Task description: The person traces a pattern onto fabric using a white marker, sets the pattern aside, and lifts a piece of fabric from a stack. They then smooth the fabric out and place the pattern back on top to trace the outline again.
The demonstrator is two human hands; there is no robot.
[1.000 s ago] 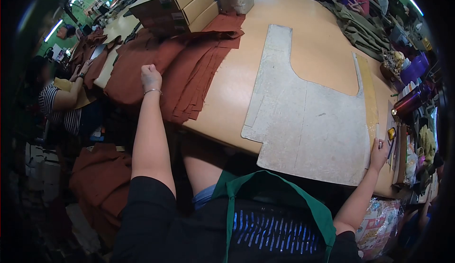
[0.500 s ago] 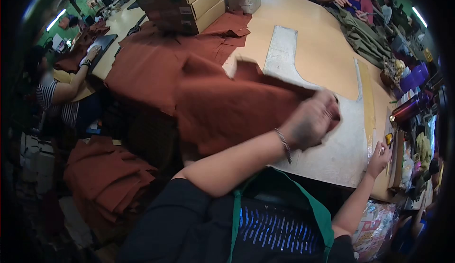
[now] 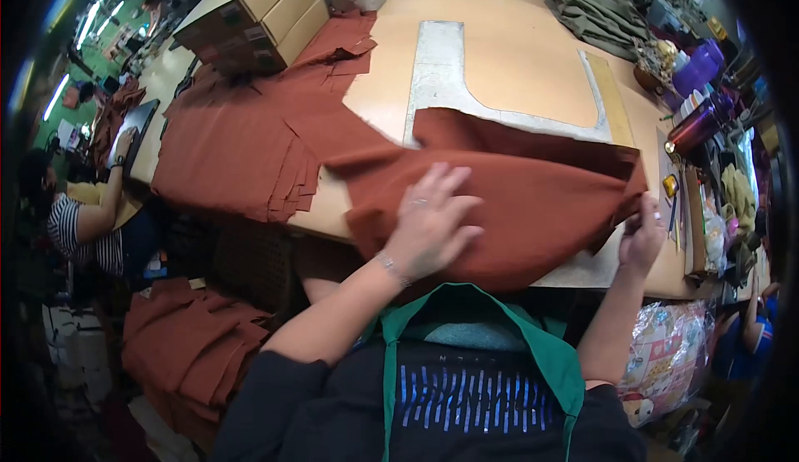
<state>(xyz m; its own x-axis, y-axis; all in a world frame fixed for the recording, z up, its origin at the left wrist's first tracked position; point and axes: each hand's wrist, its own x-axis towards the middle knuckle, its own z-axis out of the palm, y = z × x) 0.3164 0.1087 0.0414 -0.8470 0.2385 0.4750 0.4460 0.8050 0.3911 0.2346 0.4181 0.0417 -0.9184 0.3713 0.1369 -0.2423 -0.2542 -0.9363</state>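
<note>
A rust-brown piece of fabric [image 3: 516, 204] lies loosely over a pale flat pattern template [image 3: 439, 62], covering much of it and sagging past the table's near edge. My left hand [image 3: 433, 216] is over the fabric's left part with fingers spread, gripping nothing. At the fabric's right end, my right hand [image 3: 642, 237] pinches its corner, where the cloth folds up. Further left, a stack of the same rust-brown fabric [image 3: 233, 150] rests on the table, its cut edges fanned out.
Cardboard boxes [image 3: 258, 17] weigh on the fabric stack. More rust-brown pieces [image 3: 187, 345] hang low at left. Olive cloth [image 3: 591, 8] lies at the far side near another person. A dark red flask [image 3: 699, 125] and small tools stand at right. Someone in stripes [image 3: 79, 225] works at left.
My left hand has let go of the fabric's right end and moved left, opening over the cloth. My right hand now holds that end. The fabric has spread further right across the template.
</note>
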